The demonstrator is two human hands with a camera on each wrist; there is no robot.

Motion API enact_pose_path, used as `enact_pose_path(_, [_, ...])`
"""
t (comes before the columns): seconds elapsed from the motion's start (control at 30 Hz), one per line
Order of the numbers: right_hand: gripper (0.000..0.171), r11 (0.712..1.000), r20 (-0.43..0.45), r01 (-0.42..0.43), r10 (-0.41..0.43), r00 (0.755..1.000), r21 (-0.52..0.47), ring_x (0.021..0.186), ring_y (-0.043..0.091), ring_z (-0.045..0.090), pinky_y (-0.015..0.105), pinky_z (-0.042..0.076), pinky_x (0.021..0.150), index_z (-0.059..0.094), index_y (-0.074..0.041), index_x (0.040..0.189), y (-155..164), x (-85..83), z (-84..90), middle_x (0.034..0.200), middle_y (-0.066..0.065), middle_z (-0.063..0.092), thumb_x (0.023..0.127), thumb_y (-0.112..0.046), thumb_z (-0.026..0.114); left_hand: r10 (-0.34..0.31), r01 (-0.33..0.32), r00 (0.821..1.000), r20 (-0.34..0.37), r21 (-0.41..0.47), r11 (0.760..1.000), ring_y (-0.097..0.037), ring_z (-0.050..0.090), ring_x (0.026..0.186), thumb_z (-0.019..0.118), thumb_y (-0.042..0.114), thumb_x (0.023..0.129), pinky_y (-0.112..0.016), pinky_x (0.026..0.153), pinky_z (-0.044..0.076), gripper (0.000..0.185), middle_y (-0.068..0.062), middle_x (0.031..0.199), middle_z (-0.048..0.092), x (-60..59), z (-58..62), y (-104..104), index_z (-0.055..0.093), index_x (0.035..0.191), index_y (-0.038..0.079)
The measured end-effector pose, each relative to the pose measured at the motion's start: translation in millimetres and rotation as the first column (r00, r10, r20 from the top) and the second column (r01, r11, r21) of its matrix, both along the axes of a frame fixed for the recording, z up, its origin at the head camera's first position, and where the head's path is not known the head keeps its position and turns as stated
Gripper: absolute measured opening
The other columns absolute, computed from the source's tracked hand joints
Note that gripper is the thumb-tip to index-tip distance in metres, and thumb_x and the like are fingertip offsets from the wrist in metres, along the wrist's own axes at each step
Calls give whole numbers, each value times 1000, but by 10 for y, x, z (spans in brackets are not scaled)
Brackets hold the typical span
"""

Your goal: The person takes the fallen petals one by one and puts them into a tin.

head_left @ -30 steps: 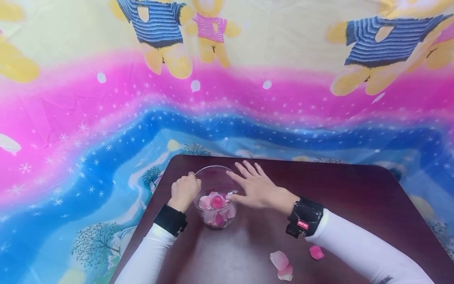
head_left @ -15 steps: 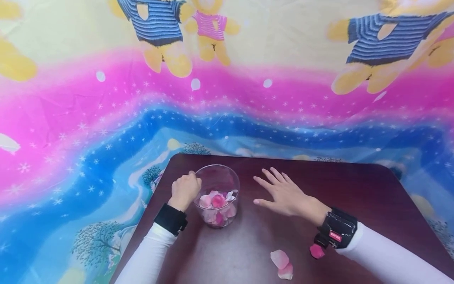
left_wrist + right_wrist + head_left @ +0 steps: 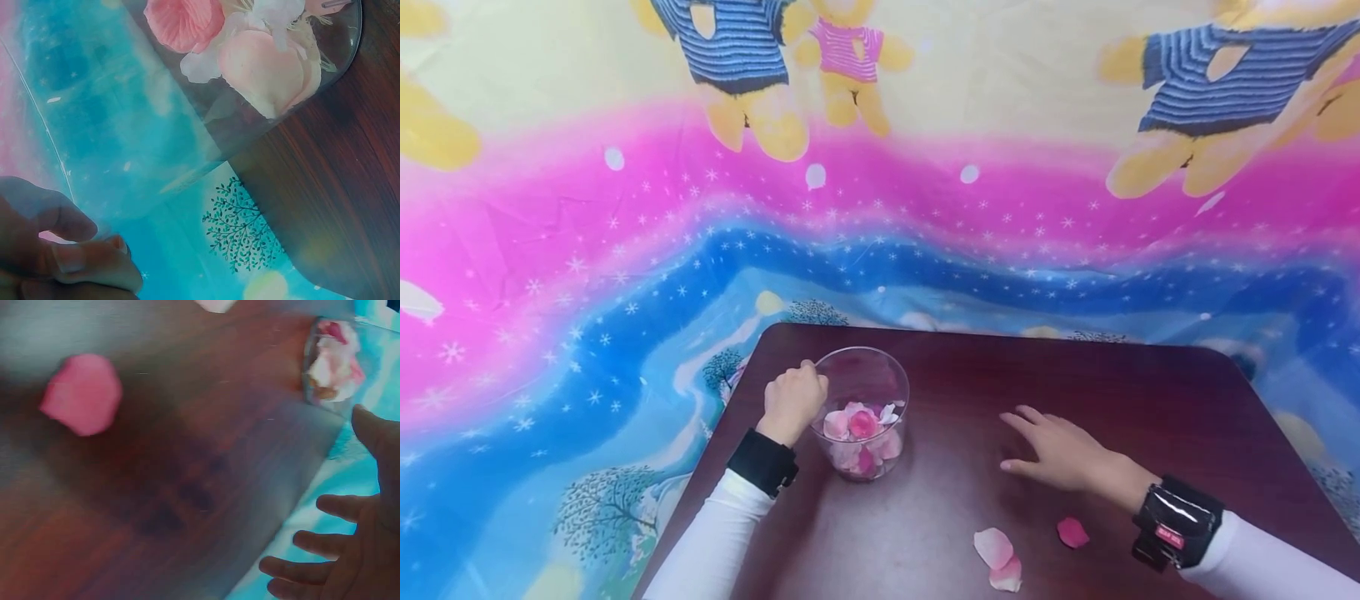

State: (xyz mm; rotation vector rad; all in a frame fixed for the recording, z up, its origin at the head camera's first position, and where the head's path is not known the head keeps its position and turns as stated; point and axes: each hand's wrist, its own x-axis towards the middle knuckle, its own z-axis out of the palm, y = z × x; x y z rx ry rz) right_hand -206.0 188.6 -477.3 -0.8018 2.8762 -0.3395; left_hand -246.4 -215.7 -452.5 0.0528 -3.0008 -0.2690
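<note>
A clear glass bowl (image 3: pixel 880 379) stands on the table at the left, holding several pink and white petals (image 3: pixel 859 427). My left hand (image 3: pixel 792 403) pinches the bowl's rim on its left side; in the left wrist view its curled fingers (image 3: pixel 100 262) meet the rim. My right hand (image 3: pixel 1063 454) hovers over the table to the right of the bowl, fingers spread and holding nothing. Below it lies a deep pink petal (image 3: pixel 1072 533), also large in the right wrist view. Left of that are a pale pink petal (image 3: pixel 993 547) and another pink petal (image 3: pixel 1006 575), touching each other.
The dark reddish-brown table (image 3: pixel 940 508) has rounded far corners. Behind and around it hangs a cloth (image 3: pixel 880 192) printed with bears, snowflakes and trees. Black bands (image 3: pixel 762 463) circle both wrists over white sleeves.
My right hand has drawn away from the bowl, moving right and toward me, over the loose petals' area. The left hand and the bowl have stayed in place.
</note>
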Motion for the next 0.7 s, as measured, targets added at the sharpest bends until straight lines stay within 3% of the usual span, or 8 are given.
enact_pose_path(0.13, [79,1000,95,11,-9,995,-21,112,41,67,55,54,91,54,-1,140,159,81,-135,137,29,55,81,-47,80,-1,1,1000,-1,-4,1000,-40,68,72,49,29,101,-51,64,58,34,-19,73,62,6,4,9,60,95,-3])
enact_pose_path(0.3, [79,1000,185,23,-21,982,-5,100,42,69,53,56,83,55,6,134,296,186,-352,130,37,55,72,-29,90,-1,1,1000,-3,-8,1000,-39,68,72,49,29,101,-50,64,58,34,-19,73,62,3,-7,12,60,95,-3])
enact_pose_path(0.53, [80,999,211,16,-23,977,35,104,49,66,57,55,85,54,8,133,398,290,-541,130,43,52,65,-13,92,6,-6,1000,1,-9,1000,-40,68,73,48,30,101,-51,64,57,35,-21,75,64,5,-11,14,60,95,-2])
enact_pose_path(0.63, [72,999,196,18,-25,980,37,102,47,67,56,55,82,57,6,127,411,313,-581,123,38,59,63,-8,89,5,-5,1000,-2,-13,1000,-40,68,73,49,30,101,-51,64,58,35,-21,75,64,8,-7,11,60,95,-3])
enact_pose_path(0.7, [63,999,185,20,-26,982,37,96,38,69,50,56,76,60,2,118,417,315,-604,110,26,66,61,-5,87,2,-2,1000,-3,-14,1000,-40,68,72,49,30,101,-51,64,58,35,-20,73,63,9,-5,9,60,96,-3])
